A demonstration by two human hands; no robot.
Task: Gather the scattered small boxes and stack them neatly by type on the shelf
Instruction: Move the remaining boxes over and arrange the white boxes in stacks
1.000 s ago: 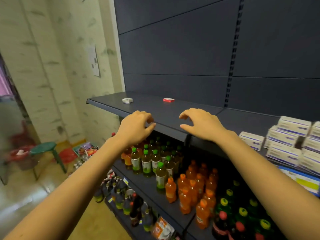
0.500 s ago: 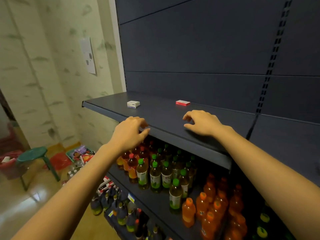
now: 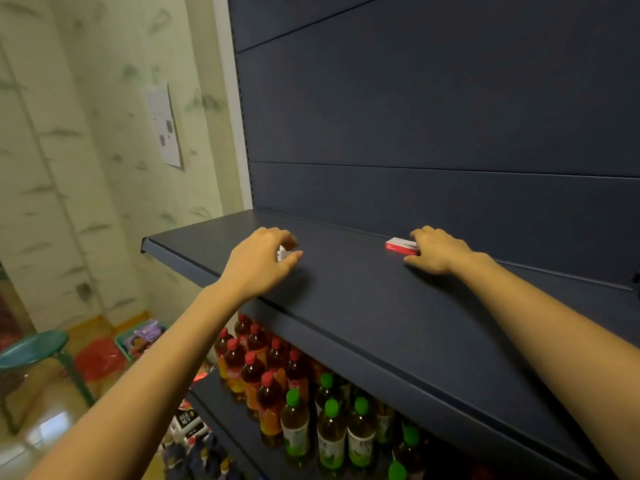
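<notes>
Hardly started, I think. Near the left end of the shelf (image 3: 346, 306), the left hand (image 3: 258, 263) curls round a white box (image 3: 282, 253) (mostly hidden). By the shelf's back, the right hand (image 3: 439, 250) pinches a red box (image 3: 400, 246). Nothing is stacked yet.

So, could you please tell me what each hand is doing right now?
Left hand: pinches the white box.
Right hand: grips the end of the red box.
</notes>
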